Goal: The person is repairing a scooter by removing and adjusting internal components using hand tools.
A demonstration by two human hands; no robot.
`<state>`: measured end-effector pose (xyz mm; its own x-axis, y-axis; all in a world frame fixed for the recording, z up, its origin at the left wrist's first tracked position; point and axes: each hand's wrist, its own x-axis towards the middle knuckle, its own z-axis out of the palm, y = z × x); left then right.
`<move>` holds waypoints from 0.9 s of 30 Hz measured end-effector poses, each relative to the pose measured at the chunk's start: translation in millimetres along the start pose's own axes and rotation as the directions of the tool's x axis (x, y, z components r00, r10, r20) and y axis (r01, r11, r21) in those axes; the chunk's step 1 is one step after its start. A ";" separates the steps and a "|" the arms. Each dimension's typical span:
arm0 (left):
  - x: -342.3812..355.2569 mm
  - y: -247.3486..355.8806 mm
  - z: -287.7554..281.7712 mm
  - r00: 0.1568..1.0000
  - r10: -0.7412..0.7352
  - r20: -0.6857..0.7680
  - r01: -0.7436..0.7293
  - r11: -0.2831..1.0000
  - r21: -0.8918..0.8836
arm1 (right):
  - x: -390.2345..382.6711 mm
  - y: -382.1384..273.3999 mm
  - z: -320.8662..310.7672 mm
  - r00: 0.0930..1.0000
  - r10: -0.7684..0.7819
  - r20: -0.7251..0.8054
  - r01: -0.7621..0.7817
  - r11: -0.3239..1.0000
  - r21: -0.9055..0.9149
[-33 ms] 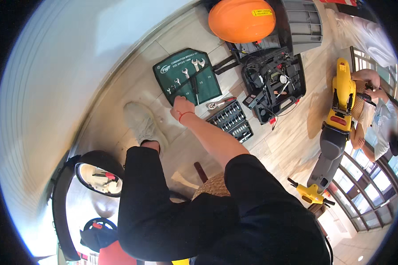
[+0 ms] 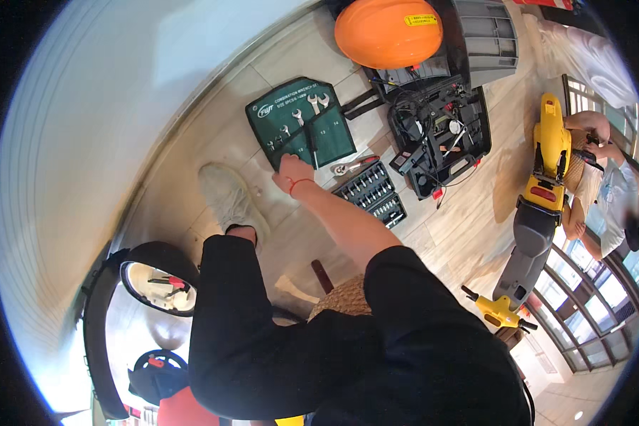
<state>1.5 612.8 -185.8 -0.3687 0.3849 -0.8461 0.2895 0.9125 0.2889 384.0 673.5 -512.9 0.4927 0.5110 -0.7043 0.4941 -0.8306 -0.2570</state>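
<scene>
My right hand (image 2: 293, 174), with a red cord at the wrist, is closed at the near edge of a green wrench pouch (image 2: 334, 138) lying on the floor. What its fingers hold, if anything, is hidden. Several silver combination wrenches (image 2: 297, 116) stick up from the pouch pockets, graded by size, under a dark strap. Beside the pouch lies a ratchet handle (image 2: 353, 165) with red on its grip. Next to that sits an open socket set (image 2: 368, 190) with rows of metal sockets. My left hand does not show.
An open black tool case (image 2: 440, 135) holds cables and tools, with an orange hard hat (image 2: 388, 34) beyond it. My shoe (image 2: 228, 199) stands left of my hand. A yellow scooter (image 2: 534, 234) and another person (image 2: 610, 206) are at the right; a mirror (image 2: 160, 284) is lower left.
</scene>
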 end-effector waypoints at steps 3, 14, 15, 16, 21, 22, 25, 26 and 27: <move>2.1 0.0 0.1 1.000 -0.006 0.004 0.006 1.000 -0.006 | 21.8 19.4 -26.1 0.978 -0.027 -0.207 0.068 0.979 0.192; 9.8 5.1 -0.6 1.000 -0.011 0.016 0.010 1.000 0.008 | 114.4 79.3 -107.2 0.914 0.180 -0.365 -0.134 0.980 0.148; 9.6 5.3 -1.3 1.000 -0.010 0.015 0.010 1.000 0.007 | 116.0 77.1 -107.7 0.922 0.174 -0.347 -0.145 0.983 0.108; 10.0 5.5 -1.8 1.000 -0.013 0.018 0.013 1.000 0.005 | 116.7 75.2 -108.2 0.924 0.171 -0.342 -0.152 0.985 0.081; 10.5 6.5 -5.3 1.000 -0.014 0.010 0.014 1.000 0.002 | 121.3 70.2 -117.3 0.947 0.096 -0.305 -0.127 0.988 -0.083; 11.2 6.6 -6.0 1.000 -0.012 0.010 0.012 1.000 0.002 | 121.9 70.1 -119.6 0.950 0.069 -0.305 -0.095 0.993 -0.072; 10.9 6.9 -9.6 1.000 -0.008 0.008 0.008 1.000 0.000 | 127.1 65.5 -124.6 0.927 0.041 -0.374 -0.035 0.999 0.025; 11.1 7.2 -10.8 1.000 -0.009 0.008 0.009 1.000 0.005 | 129.2 63.8 -125.8 0.912 0.011 -0.411 0.010 0.999 0.050; 10.4 7.5 -12.3 1.000 -0.009 0.008 0.009 1.000 0.005 | 132.3 60.7 -127.0 0.878 -0.044 -0.477 0.080 0.995 0.056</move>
<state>-11.0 625.3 -187.0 -0.3640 0.3750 -0.8526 0.2902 0.9154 0.2788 570.2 718.8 -537.7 0.7528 0.5904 -0.2911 0.4909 -0.7981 -0.3493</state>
